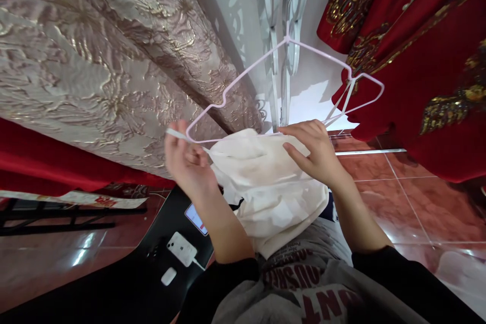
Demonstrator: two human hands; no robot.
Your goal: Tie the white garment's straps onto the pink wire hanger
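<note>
A pale pink hanger [255, 66] hangs in front of me. A white garment [261, 162] lies gathered below its bottom bar and reaches down to my lap. A thin white strap [346, 96] loops over the hanger's right notch. At the hanger's left end, my left hand [192, 162] is closed with another white strap [176, 134] at its fingers; the fingertips are a little blurred. My right hand [315, 149] is open over the garment's upper right part, fingers stretched toward the hanger's bottom bar.
Pink-gold brocade fabric [114, 61] hangs on the left, red embroidered garments [417, 61] on the right. A white metal rack [275, 61] stands behind the hanger. On a black surface [125, 273] lie a white phone [181, 249], a lit phone [195, 218] and a white case [168, 276].
</note>
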